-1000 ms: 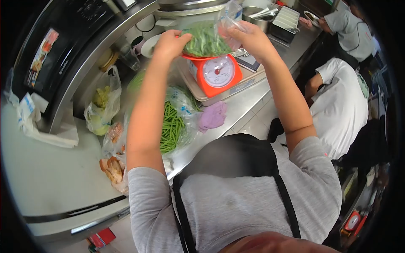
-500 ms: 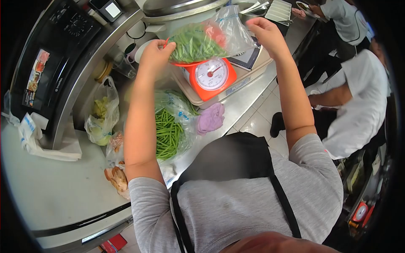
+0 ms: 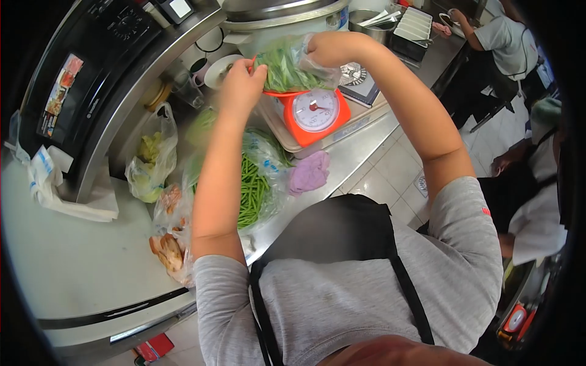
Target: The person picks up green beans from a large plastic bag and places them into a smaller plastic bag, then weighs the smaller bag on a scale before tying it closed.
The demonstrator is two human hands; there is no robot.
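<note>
A clear plastic bag of green beans (image 3: 290,67) lies on the pan of an orange kitchen scale (image 3: 317,116). My left hand (image 3: 244,82) is closed at the pan's left side, thumb and fingers pinching its orange rim beside the bag. At the bag's right end my right hand (image 3: 326,50) is closed on the plastic, its fingers partly hidden by the film. Nearer to me, a larger open bag of long green beans (image 3: 252,194) sits partly behind my left forearm. Beside it lies a crumpled purple cloth (image 3: 309,172).
The scale stands on a lidded plastic bin (image 3: 287,141). A dark book (image 3: 366,91) lies to its right, and a large metal pot (image 3: 281,18) is behind. At left are a bag of leafy greens (image 3: 149,161) and a black appliance (image 3: 85,79). Two people work at right.
My right hand has moved left and taken hold of the bag's loose end, which is now bunched over the beans. My left hand stays at the pan's rim.
</note>
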